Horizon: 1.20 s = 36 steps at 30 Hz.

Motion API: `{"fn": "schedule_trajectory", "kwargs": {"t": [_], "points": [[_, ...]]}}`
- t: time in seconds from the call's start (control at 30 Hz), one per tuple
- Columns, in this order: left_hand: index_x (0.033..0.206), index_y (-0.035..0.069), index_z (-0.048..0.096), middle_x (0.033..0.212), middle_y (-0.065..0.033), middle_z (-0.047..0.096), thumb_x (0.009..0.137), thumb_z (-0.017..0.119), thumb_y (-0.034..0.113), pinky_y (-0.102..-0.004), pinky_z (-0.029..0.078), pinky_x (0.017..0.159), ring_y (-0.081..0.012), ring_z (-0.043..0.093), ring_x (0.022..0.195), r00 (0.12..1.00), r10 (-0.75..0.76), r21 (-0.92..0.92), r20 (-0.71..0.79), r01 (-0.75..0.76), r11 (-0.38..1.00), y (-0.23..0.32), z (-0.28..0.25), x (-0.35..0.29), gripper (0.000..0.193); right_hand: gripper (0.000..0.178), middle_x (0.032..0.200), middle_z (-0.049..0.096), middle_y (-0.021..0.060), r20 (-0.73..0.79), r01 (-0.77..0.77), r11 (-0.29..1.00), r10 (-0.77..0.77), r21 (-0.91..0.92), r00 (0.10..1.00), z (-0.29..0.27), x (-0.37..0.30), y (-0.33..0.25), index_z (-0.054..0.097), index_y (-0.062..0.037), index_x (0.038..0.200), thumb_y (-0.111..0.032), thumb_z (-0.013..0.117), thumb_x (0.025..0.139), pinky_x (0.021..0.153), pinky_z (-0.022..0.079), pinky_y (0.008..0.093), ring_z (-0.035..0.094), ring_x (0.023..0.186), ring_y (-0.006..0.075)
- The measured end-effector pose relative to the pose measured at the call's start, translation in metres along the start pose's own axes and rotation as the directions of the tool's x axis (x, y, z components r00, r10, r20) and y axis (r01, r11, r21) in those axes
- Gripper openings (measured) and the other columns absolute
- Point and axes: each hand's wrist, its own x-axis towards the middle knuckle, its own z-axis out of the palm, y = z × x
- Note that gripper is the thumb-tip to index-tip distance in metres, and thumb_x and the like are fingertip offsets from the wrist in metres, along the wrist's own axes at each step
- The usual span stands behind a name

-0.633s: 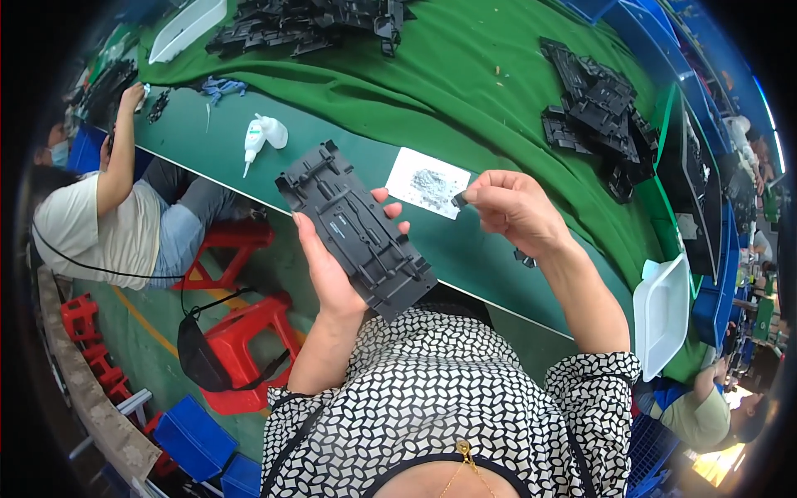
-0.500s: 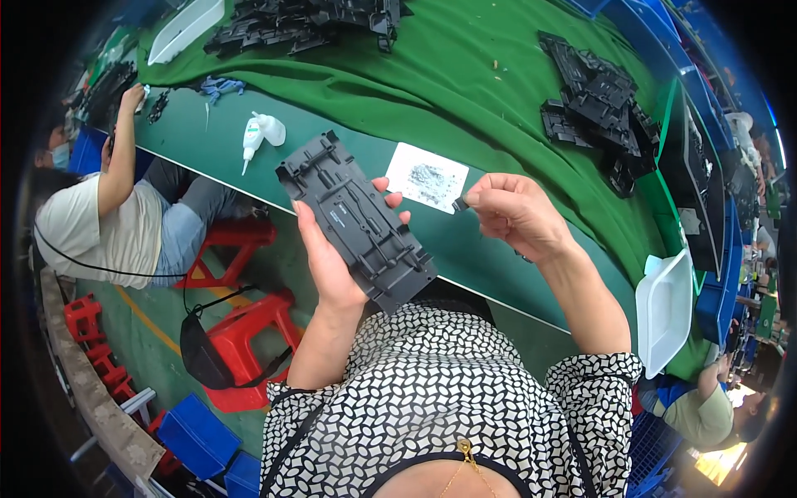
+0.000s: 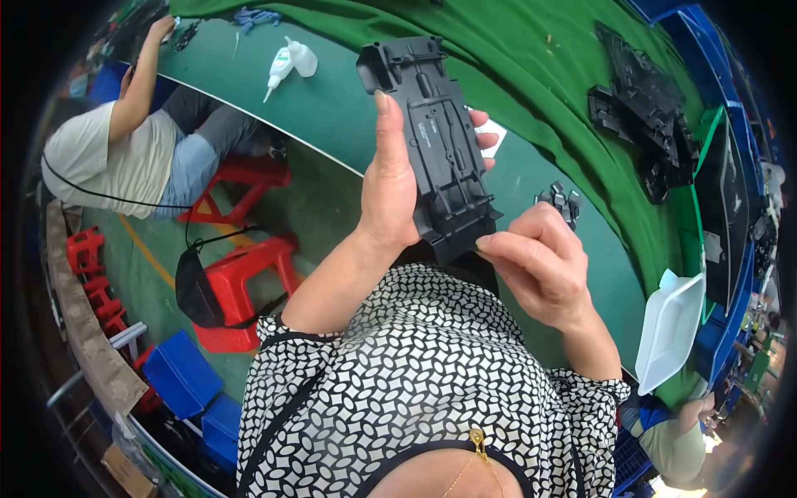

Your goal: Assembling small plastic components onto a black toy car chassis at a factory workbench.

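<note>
My left hand (image 3: 390,195) holds a long black moulded plastic part (image 3: 440,141) with ribs and raised posts, tilted above the table's near edge. Its thumb lies along one side and its fingertips curl round the other. My right hand (image 3: 544,261) is closed in a pinch at the part's lower right corner; whatever sits between the fingertips is hidden. Behind the left fingertips shows a corner of a white card (image 3: 496,139), mostly covered. Several small black pieces (image 3: 566,201) lie on the table just beyond my right hand.
A white squeeze bottle (image 3: 281,70) and a blue glove (image 3: 256,17) lie on the green table (image 3: 332,116). Black parts (image 3: 639,108) are heaped on green cloth (image 3: 531,75). A white tray (image 3: 671,328) stands at right. Red stools (image 3: 249,270) and a seated person (image 3: 116,158) are left.
My right hand has come down from beside the white card to the part's lower corner. The part now stands more upright in my left hand, and the view has shifted.
</note>
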Motion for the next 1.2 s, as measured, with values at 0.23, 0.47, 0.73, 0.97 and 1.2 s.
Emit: {"fn": "schedule_trajectory", "kwargs": {"t": [0.23, 0.47, 0.73, 0.97, 1.2], "points": [[0.120, 0.001, 0.047, 0.107, -0.0108, 0.059, 0.085, 0.036, 0.073, -0.0318, 0.054, 0.079, -0.0187, 0.062, 0.094, 1.000, -0.011, 0.095, 0.029, 0.008, 0.995, -0.007, 0.011, -0.003, 0.081, 0.029, 0.071, 0.051, 0.0030, -0.024, 0.202, 0.968, -0.207, -0.149, 0.978, 0.008, -0.010, 0.006, 0.067, -0.0037, 0.089, -0.002, 0.070, 0.060, 0.049, 0.036, 0.0299, 0.048, 0.057, 0.0180], [0.126, 0.000, 0.044, 0.114, -0.0147, 0.057, 0.088, 0.032, 0.071, -0.0365, 0.054, 0.085, -0.0240, 0.060, 0.102, 0.999, -0.003, 0.154, 0.048, -0.004, 0.988, -0.011, 0.014, -0.003, 0.082, 0.028, 0.072, 0.052, 0.0022, -0.001, 0.250, 0.945, -0.256, -0.212, 0.967, 0.009, -0.016, 0.007, 0.067, -0.0032, 0.087, -0.005, 0.070, 0.059, 0.049, 0.034, 0.0288, 0.047, 0.058, 0.0165], [0.119, 0.001, 0.047, 0.107, -0.0099, 0.057, 0.083, 0.040, 0.073, -0.0300, 0.052, 0.080, -0.0169, 0.060, 0.094, 0.999, 0.013, 0.182, 0.046, -0.021, 0.983, -0.010, 0.022, -0.004, 0.081, 0.027, 0.073, 0.053, 0.0026, 0.014, 0.270, 0.935, -0.274, -0.232, 0.962, 0.007, -0.017, 0.009, 0.067, -0.0019, 0.087, -0.007, 0.068, 0.061, 0.050, 0.033, 0.0286, 0.047, 0.059, 0.0162], [0.118, 0.001, 0.048, 0.107, -0.0092, 0.057, 0.084, 0.040, 0.072, -0.0278, 0.052, 0.079, -0.0151, 0.059, 0.093, 0.997, 0.002, 0.201, 0.071, -0.016, 0.979, -0.011, 0.023, -0.004, 0.079, 0.029, 0.074, 0.053, 0.0029, 0.040, 0.291, 0.926, -0.290, -0.240, 0.956, 0.006, -0.017, 0.008, 0.066, -0.0004, 0.087, -0.010, 0.065, 0.060, 0.048, 0.031, 0.0285, 0.047, 0.059, 0.0156], [0.117, 0.001, 0.048, 0.107, -0.0092, 0.057, 0.086, 0.040, 0.069, -0.0270, 0.051, 0.078, -0.0147, 0.059, 0.093, 0.998, 0.015, 0.200, 0.066, -0.028, 0.979, -0.011, 0.027, -0.006, 0.076, 0.030, 0.074, 0.053, 0.0027, 0.041, 0.310, 0.916, -0.310, -0.256, 0.950, 0.005, -0.017, 0.008, 0.066, 0.0000, 0.088, -0.011, 0.064, 0.060, 0.048, 0.031, 0.0284, 0.046, 0.059, 0.0153]]}}
